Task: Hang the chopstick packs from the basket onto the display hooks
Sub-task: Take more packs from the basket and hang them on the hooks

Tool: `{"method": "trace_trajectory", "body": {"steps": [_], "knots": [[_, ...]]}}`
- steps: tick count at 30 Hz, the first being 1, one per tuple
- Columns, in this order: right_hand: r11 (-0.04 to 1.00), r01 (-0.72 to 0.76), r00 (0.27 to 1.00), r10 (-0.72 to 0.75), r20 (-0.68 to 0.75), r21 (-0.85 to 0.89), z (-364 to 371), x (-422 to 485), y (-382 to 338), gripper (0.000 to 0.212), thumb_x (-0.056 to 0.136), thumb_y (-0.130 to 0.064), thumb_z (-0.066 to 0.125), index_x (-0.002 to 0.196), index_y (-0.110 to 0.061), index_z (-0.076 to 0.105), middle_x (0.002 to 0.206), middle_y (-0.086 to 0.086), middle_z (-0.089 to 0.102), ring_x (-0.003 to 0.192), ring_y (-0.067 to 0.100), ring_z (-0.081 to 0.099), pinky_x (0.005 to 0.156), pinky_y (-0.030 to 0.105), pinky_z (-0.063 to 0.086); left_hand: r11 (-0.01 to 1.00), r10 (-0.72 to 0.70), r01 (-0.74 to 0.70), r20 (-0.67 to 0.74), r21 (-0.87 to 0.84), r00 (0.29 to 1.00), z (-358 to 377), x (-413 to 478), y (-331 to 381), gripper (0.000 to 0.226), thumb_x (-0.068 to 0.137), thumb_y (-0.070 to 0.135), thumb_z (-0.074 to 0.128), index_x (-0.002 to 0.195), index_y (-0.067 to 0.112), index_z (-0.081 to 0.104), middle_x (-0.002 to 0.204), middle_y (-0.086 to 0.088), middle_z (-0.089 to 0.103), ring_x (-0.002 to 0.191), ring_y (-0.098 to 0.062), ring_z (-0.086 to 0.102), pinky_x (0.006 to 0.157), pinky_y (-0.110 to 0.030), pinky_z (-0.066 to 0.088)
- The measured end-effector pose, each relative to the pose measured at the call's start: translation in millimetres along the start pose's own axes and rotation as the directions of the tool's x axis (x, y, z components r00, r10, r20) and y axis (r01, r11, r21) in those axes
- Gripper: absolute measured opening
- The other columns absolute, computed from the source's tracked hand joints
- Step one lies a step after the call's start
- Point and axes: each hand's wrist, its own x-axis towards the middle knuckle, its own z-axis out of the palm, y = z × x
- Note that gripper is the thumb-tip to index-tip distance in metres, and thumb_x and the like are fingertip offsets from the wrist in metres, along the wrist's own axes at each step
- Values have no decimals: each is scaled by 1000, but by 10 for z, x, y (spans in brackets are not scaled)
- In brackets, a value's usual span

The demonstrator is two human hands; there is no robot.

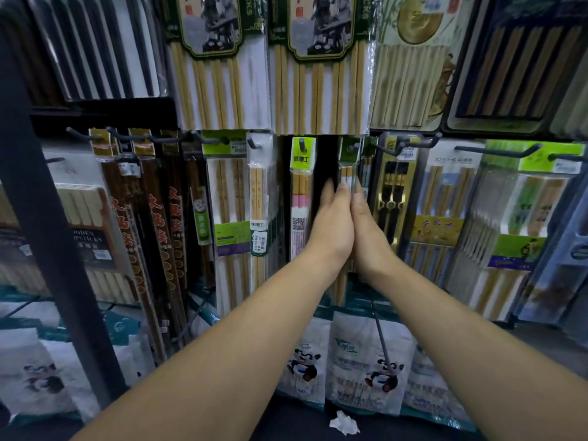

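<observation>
Chopstick pack [347, 175] on its hook [351, 148], between flat, straight-fingered hands: left hand [334, 218], right hand [370, 227].

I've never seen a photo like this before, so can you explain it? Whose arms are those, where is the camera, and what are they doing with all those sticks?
Those are a person's own bare arms, not a machine. The camera sits on the person's head and looks forward and down, so you see what they see. In front is a shop wall full of chopsticks hanging on hooks. The left hand and the right hand reach out side by side, and their straight fingers press a thin chopstick pack between them. Its green top is up at a display hook. Lower down are panda bags. The basket is not in the picture.
</observation>
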Motion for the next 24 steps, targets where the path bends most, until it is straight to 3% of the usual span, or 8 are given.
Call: {"method": "trace_trajectory", "body": {"steps": [4,8,11,13,15,19,22,24], "knots": [[999,-30,999,30,-11,-45,-115,-295,37,59,106,-54,25,161,-35,15,167,-8,22,149,7,25,125,43,22,993,3,-9,52,115,999,-80,-288,19,60,111,40,37,164,32,11,168,9,24,142,1,23,115,-26,21],[984,-79,990,58,-130,-162,-234,-866,127,43,106,-45,42,146,-28,48,145,-10,53,132,8,50,111,37,42,957,14,-51,129,286,991,-280,-842,-37,68,103,46,49,162,36,16,168,18,21,152,-1,20,118,-25,21],[960,-127,982,87,-166,-248,-269,-1383,313,15,104,-34,54,111,-31,67,104,-16,70,101,2,64,91,33,53,949,21,-85,210,303,977,-562,-1347,-177,51,91,51,54,142,43,52,147,26,53,132,12,48,102,-8,41],[934,-220,973,190,-131,-283,-250,-1708,527,12,102,-29,59,96,-31,69,91,-13,71,87,7,67,79,33,56,920,-54,-18,172,391,984,-786,-1583,-391,25,88,53,55,111,52,66,115,19,72,108,3,66,90,-17,56],[891,-308,950,305,-62,-333,-202,-2022,788,13,100,-25,62,90,-30,69,84,-11,70,80,11,67,72,31,55,877,-171,123,62,465,983,-1042,-1751,-717,10,93,47,59,97,46,68,98,7,74,93,-9,71,88,-34,60],[745,-394,835,535,130,-537,-15,-2638,1449,16,96,-24,67,83,-33,67,75,-11,67,70,5,62,64,22,49,662,-362,347,-122,664,924,-1661,-2115,-1508,5,103,28,59,102,31,62,95,-2,65,89,-14,66,72,-17,52],[646,-408,726,658,199,-645,144,-3078,2020,15,93,-19,70,83,-29,66,78,-14,66,76,7,64,71,28,50,344,-405,446,-298,826,864,-2124,-2439,-2042,35,101,30,60,133,16,56,126,-9,57,119,-30,56,98,-42,51],[567,-431,632,745,213,-702,263,-3357,2374,7,92,-16,69,87,-21,70,79,-6,69,81,18,67,75,32,51,196,-398,516,-413,834,819,-2358,-2696,-2295,50,98,33,60,141,10,49,135,-16,51,127,-38,49,103,-48,46]]}}
